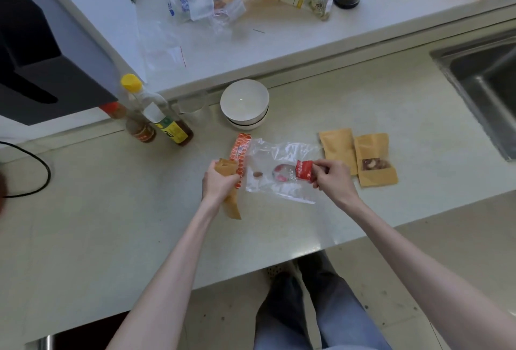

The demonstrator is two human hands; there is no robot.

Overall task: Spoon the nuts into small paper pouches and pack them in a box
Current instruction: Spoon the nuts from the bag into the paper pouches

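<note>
- Holding the open paper pouch (227,182) in your left hand (219,182), left of frame centre, your fingers are curled round its middle; keep its mouth upward and wide.
- Your right hand (331,178) pinches a small red sachet (304,171) between thumb and fingertips, above the clear plastic bag (282,168) lying flat on the counter (111,224).
- Bring the sachet right over the pouch mouth before you let go, so it drops inside instead of catching on the rim.
- One loose nut (257,174) lies at the bag's left side, beside an orange wrapper (239,154); gather it afterwards.
- Two pouches lie to the right of centre: the filled pouch (377,164), with nuts showing through its window, overlaps a plain pouch (337,148).
- No spoon or box is visible, so I cannot tell where packing will happen.
</note>
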